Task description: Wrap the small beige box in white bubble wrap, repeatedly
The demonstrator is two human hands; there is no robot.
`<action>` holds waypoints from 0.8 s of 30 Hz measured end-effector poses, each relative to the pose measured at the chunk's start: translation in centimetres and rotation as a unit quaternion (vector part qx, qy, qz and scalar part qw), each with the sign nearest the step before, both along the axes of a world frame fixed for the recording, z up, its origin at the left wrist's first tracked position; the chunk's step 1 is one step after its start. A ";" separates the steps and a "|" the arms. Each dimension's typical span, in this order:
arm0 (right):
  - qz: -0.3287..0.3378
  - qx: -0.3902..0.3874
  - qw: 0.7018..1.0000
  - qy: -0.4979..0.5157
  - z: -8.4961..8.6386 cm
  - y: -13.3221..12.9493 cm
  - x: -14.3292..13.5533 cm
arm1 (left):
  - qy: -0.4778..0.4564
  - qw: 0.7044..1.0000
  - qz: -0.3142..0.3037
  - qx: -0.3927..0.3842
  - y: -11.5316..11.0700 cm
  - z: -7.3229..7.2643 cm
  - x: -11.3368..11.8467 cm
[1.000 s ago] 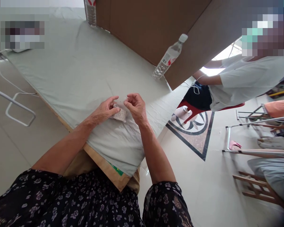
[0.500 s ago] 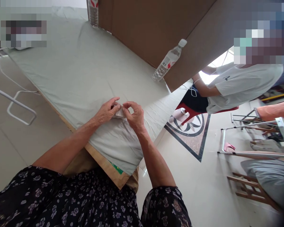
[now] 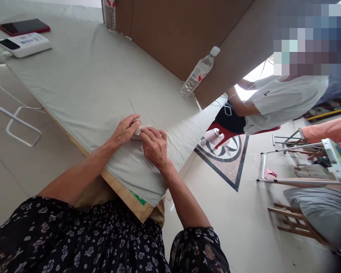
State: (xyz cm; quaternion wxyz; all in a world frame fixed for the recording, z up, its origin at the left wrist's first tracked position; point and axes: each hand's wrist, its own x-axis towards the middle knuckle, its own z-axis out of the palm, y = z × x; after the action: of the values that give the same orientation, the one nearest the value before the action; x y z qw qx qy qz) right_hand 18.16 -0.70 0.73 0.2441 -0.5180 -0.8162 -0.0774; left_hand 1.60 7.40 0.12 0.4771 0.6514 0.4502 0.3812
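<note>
A small whitish, crinkled packet [image 3: 138, 131] lies low over the cloth-covered table [image 3: 82, 79], near its front corner. From the left, my left hand [image 3: 127, 131] grips it between thumb and fingers. My right hand [image 3: 155, 146] is closed over the packet's right end, knuckles up, its thumb hidden beneath. Most of the packet is covered by my fingers, so what is inside it cannot be made out.
A brown cardboard panel [image 3: 170, 34] stands across the table's far side, with a plastic bottle [image 3: 197, 76] against it. At far left lie a phone [image 3: 24, 26] and a white device [image 3: 28, 44] with a cable. A person in a white shirt [image 3: 287, 100] sits at right.
My right hand has rolled over from a raised pinch to lie knuckles up on the packet. My left hand keeps its grip. The view has shifted slightly.
</note>
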 end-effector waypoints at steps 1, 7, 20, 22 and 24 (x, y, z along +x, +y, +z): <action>-0.005 0.003 1.000 0.007 -0.3 0.0 0.0 | -0.005 1.000 0.002 -0.006 0.0 0.1 0.0; -0.054 0.024 0.994 0.092 -1.0 0.1 0.4 | -0.002 1.000 -0.002 0.003 0.1 0.3 0.1; -0.114 0.064 0.979 0.159 -2.0 0.1 1.2 | -0.048 0.998 0.050 -0.003 0.0 0.3 0.0; -0.128 0.074 0.973 0.178 -2.2 0.0 1.6 | -0.068 0.995 0.069 -0.007 0.2 0.5 -0.3; -0.127 0.058 0.974 0.179 -2.0 -0.1 1.9 | -0.062 0.995 0.076 -0.003 0.3 0.6 -0.5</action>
State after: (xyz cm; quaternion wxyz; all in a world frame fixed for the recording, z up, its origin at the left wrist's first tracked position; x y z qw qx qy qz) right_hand 20.05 -0.83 -1.31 0.4043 -0.6078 -0.6807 -0.0615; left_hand 1.12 7.66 0.73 0.4759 0.5893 0.4691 0.4542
